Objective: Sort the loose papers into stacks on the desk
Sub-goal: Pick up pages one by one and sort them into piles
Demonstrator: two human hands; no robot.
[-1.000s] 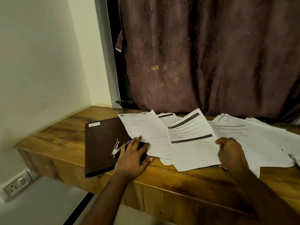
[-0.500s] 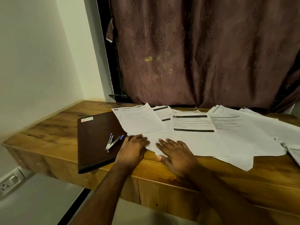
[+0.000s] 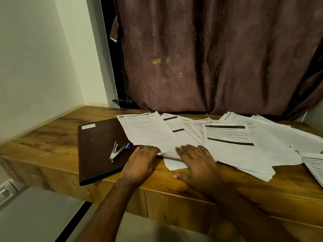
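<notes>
Resting flat near the front edge of a wooden desk [image 3: 43, 138], both hands lie with straight fingers pressing on the near margin of the loose papers [image 3: 232, 145]; neither hand curls round or pinches a sheet. The left hand [image 3: 141, 161] sits at about 7 o'clock of the spread, its fingertips touching the lower corner of the leftmost sheets; the right hand [image 3: 197, 163] sits just beside it at 6 o'clock, palm on a sheet that juts toward the desk edge. The papers fan away from the hands from 11 o'clock round to 3 o'clock; the long axis of the spread runs left to right along the desk, while most single sheets lie with their long sides running away from the person, slightly skewed. The bulk of the sheets lies to the right, so the right hand is the nearer one to most of them; the left hand is nearer the overlapping sheets at 11 o'clock. A dark closed laptop [image 3: 97, 147] lies at 9 o'clock with a small stapler [image 3: 115, 151] on it; the leftmost sheets overlap its right edge. A small sticker [image 3: 88, 126] sits at the laptop's far corner; its writing is too small to read. The sheets carry black header bars and lines of print, too blurred to read; no brand is legible. A brown patterned curtain [image 3: 218, 58] hangs behind at 12 o'clock.
</notes>
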